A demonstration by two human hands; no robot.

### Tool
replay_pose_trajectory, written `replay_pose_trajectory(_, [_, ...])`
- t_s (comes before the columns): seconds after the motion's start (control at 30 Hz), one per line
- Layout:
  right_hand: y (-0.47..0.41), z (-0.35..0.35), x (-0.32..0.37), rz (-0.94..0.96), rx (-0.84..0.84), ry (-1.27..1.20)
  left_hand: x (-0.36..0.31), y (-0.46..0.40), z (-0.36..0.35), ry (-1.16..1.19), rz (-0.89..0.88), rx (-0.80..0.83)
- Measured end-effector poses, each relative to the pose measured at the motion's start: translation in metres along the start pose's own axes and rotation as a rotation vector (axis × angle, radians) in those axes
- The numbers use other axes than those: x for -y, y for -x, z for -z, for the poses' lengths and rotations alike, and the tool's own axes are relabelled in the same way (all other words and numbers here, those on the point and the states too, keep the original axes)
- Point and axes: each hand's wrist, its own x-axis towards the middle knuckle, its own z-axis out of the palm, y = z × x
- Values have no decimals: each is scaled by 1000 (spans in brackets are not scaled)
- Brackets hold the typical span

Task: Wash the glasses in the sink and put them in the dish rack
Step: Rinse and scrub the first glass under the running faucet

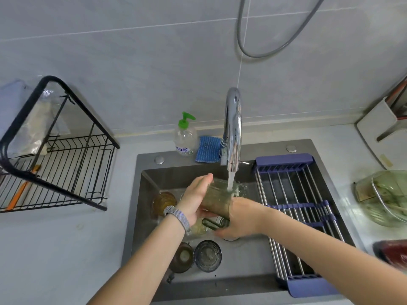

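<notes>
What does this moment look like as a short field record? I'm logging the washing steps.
activity: rinsing a glass under the running faucet
left hand: holds the glass's side
right hand: grips the glass's base end
glass pose: tilted, mouth toward the water stream
still in sink: amber glass, brown glass, clear glass
black dish rack: on the counter to the left, no glasses seen in it
behind sink: soap bottle, blue sponge
</notes>
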Motion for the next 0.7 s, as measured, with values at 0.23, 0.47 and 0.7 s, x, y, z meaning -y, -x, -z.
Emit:
replay_pose_trajectory(0.23, [-3,-26,-24,-231,181,406,3,-7,-4,-96,-19,34])
replay_pose_trajectory(0.47, [-5,3,-14,-70,1,-1188,24,-9,-14,127,21,-30])
replay_pose_trajectory(0.7, [-12,-28,2,-49,-165,-899,26,-15,-2,103,49,-77])
